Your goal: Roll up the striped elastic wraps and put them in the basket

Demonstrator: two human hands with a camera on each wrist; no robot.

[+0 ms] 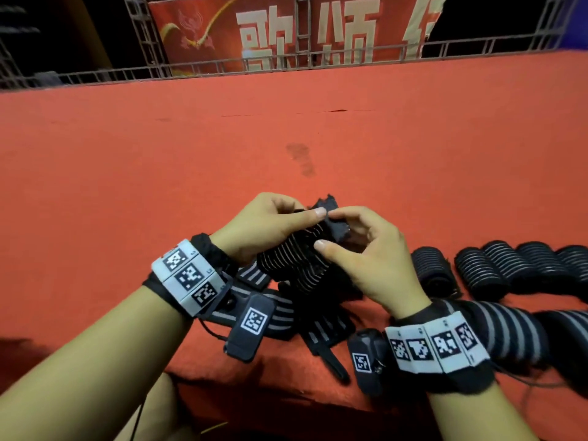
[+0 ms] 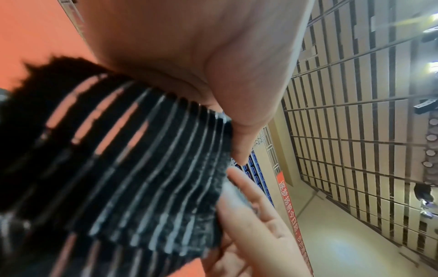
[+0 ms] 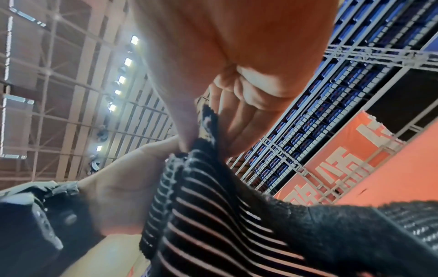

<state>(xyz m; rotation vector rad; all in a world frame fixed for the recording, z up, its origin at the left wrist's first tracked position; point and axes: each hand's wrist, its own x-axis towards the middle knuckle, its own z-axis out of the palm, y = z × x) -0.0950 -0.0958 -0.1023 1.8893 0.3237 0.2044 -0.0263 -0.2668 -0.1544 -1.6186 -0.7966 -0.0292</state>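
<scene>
Both hands meet above the near edge of the red-carpeted worktop [image 1: 222, 148], at about 6 o'clock in the head view, and between them they hold one black elastic wrap with thin grey stripes [image 1: 296, 259], lifted off the surface.

The left hand [image 1: 264, 227] comes in from 8 o'clock. Its fingers are curled over the far upper part of the wrap and its thumb lies flat across the near face, so the fabric is pinched between them. The left wrist view shows the striped band [image 2: 147, 168] pressed under the base of the thumb.

The right hand [image 1: 366, 249] comes in from 4 o'clock. Its thumb and bent fingers grasp the plain black end tab of the wrap at the top, close beside the left thumb tip. The right wrist view shows the fingertips [image 3: 237, 131] closed on that dark end, with the striped length [image 3: 213, 215] running down toward the camera.

The wrap's loose tail hangs down onto a heap of unrolled striped wraps [image 1: 276, 313] lying just under the wrists. At 3 o'clock a row of rolled-up striped wraps [image 1: 496, 268] sits side by side on the worktop, well clear of the hands. At 12 o'clock, beyond the worktop, a red banner with large pale characters [image 1: 286, 30] hangs behind a metal railing [image 1: 318, 60].
</scene>
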